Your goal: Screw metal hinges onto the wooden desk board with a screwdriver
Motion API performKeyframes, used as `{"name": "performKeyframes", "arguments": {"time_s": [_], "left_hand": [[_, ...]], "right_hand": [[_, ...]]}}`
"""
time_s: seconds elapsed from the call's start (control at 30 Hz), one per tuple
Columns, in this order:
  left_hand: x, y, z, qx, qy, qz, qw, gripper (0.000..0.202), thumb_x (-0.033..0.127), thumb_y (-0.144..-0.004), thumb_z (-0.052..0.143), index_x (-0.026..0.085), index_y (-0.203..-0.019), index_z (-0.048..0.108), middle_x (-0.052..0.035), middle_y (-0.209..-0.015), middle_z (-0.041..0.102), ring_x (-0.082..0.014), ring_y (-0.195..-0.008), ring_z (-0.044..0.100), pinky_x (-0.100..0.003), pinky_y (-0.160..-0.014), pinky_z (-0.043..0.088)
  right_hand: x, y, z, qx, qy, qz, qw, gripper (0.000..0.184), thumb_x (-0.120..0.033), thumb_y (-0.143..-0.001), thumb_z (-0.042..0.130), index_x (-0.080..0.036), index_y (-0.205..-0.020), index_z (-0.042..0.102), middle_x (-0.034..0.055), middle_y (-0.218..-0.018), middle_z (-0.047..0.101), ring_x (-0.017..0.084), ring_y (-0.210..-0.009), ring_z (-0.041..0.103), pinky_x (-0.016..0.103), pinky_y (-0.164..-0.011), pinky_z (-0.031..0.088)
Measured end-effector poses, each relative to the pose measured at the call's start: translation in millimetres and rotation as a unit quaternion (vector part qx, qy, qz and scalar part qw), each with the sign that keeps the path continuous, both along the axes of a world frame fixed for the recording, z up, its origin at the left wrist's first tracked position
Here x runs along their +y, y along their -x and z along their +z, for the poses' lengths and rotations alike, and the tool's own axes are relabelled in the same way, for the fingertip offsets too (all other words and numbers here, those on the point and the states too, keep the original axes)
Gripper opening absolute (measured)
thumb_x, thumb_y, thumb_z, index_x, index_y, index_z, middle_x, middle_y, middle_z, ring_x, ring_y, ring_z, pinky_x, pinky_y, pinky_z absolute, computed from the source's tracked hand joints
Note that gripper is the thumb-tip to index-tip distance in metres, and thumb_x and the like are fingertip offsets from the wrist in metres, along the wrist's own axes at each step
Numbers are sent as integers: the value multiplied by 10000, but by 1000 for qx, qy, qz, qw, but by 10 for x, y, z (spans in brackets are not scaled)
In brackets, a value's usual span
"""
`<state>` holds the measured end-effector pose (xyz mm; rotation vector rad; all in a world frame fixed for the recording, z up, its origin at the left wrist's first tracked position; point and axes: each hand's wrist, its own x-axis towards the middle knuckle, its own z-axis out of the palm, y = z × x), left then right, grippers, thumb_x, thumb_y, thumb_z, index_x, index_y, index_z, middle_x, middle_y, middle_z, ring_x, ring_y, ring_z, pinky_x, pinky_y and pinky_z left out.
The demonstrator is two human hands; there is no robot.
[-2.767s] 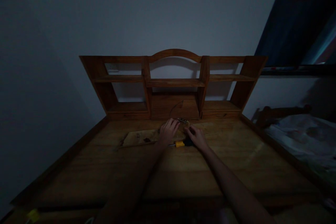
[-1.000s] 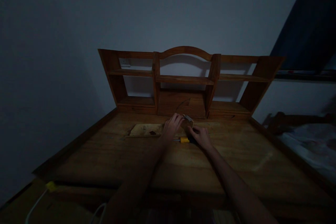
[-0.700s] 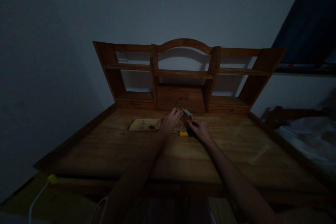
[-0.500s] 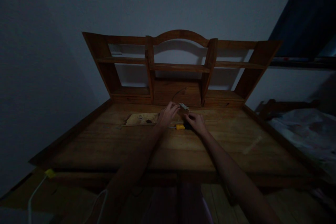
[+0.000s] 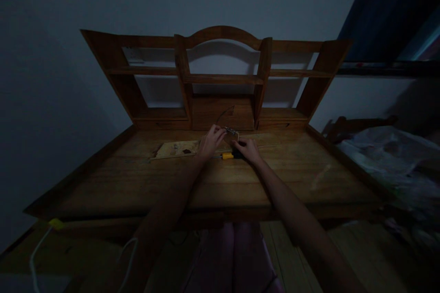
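A: Where are the hands?
B: Together, over the far middle of the table [image 5: 233, 192]. The left hand [image 5: 210, 141] pinches the left end of a small bent part [image 5: 231, 131] with its fingertips. The right hand [image 5: 248, 148] grasps the part's bent right end between thumb and fingers.
A: What is the part made of?
B: I can't tell; it's too small and the light is dim.
A: Anything beside them?
B: A screwdriver [image 5: 227, 156] with a yellow and black handle lies just on the near side, its shaft pointing left. The black end reaches the right hand; whether they touch, I can't tell. To the left is a pale rough patch [image 5: 175, 148] with a dark spot.
A: And farther out?
B: A wooden shelf unit [image 5: 225, 79] stands along the far edge. At the near left corner there's a yellow piece [image 5: 56, 224] with a white cord [image 5: 33, 261].
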<state>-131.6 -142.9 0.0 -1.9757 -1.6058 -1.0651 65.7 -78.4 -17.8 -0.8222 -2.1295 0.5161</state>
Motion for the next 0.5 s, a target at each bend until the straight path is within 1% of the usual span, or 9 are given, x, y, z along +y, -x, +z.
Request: {"name": "performKeyframes", "arguments": {"time_s": [0.13, 0.4, 0.5], "left_hand": [[-13, -1, 0, 2, 6, 1, 1000, 303, 374, -1024, 431, 219, -1173, 645, -74, -1128, 590, -155, -939, 645, -229, -780, 522], [-16, -5, -2, 5, 9, 11, 1000, 319, 385, -1026, 418, 226, -1178, 648, -74, -1125, 581, -150, -918, 637, -235, -799, 522], [-25, -10, 13, 6, 11, 6, 1000, 320, 374, -1030, 411, 226, -1192, 644, -77, -1126, 582, -148, -924, 635, -232, -800, 520]], "right_hand": [[8, -9, 4, 3, 3, 0, 1000, 543, -609, -909, 499, -154, -681, 688, 19, -584, 570, 157, -588, 533, 263, -538, 322], [41, -8, -7, 5, -7, 14, 1000, 562, -624, -911, 488, -147, -702, 699, 6, -588, 556, 141, -580, 492, 272, -560, 329], [42, -10, 4, 2, 4, 13, 1000, 559, -627, -907, 493, -150, -712, 710, 16, -604, 578, 150, -589, 501, 279, -565, 347]]}}
